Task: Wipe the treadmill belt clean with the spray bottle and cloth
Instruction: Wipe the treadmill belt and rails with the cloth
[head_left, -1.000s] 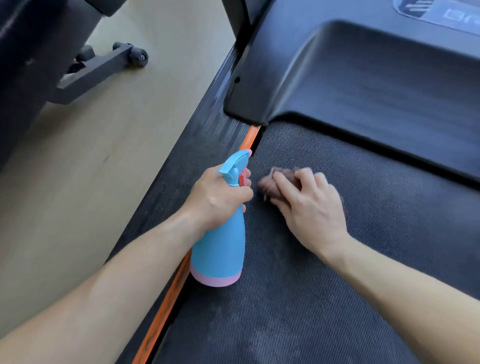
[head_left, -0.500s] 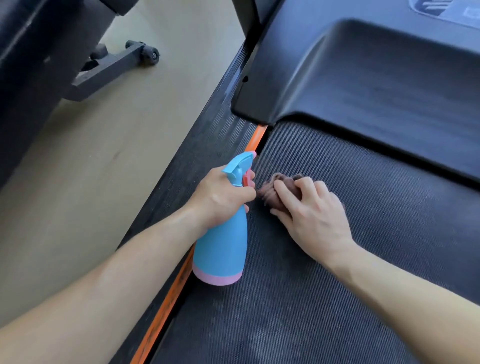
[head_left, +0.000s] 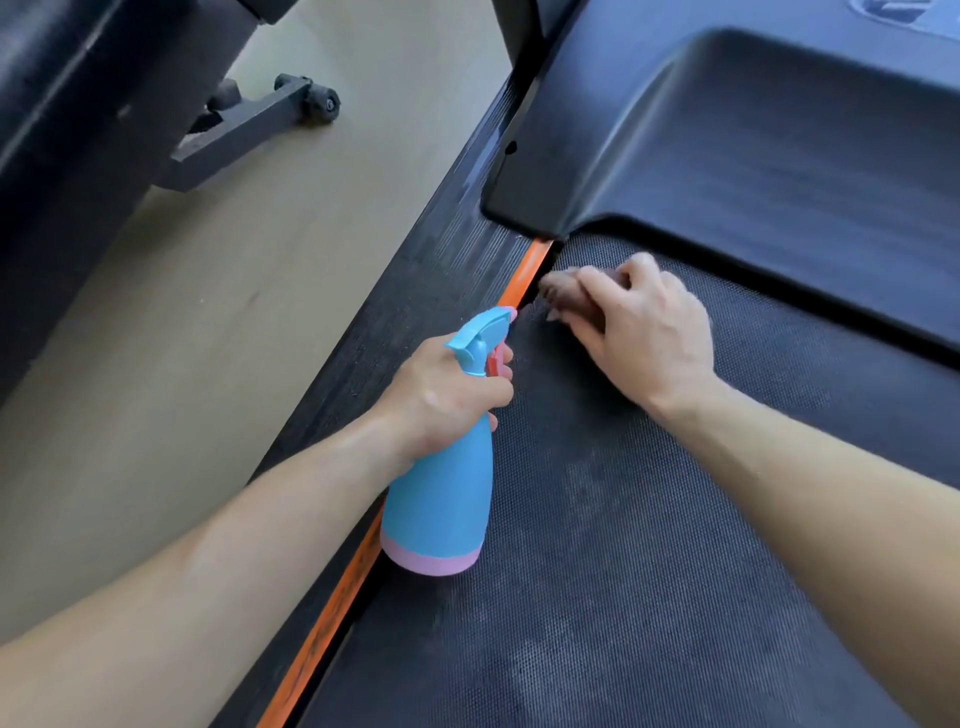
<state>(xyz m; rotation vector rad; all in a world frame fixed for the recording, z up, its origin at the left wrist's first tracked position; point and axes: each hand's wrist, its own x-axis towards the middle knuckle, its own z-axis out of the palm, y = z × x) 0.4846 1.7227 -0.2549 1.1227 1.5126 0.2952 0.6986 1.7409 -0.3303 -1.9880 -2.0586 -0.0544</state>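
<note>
My left hand (head_left: 447, 400) grips the neck of a light blue spray bottle (head_left: 441, 499) with a pink base, fingers by its orange trigger, nozzle aimed up the belt. The bottle stands upright at the left edge of the dark textured treadmill belt (head_left: 649, 545). My right hand (head_left: 644, 327) presses a brownish cloth (head_left: 566, 296) onto the belt near its front left corner, close to the orange strip (head_left: 524, 283). Most of the cloth is hidden under my fingers.
The black motor cover (head_left: 753, 156) overhangs the belt just beyond my right hand. A ribbed black side rail (head_left: 415, 291) runs along the left. Beyond it lies the beige floor (head_left: 208, 338) and another machine's black foot with a wheel (head_left: 322, 104).
My right hand has slid the cloth forward and left, up to the belt's front corner by the orange strip. The left hand and bottle have hardly shifted.
</note>
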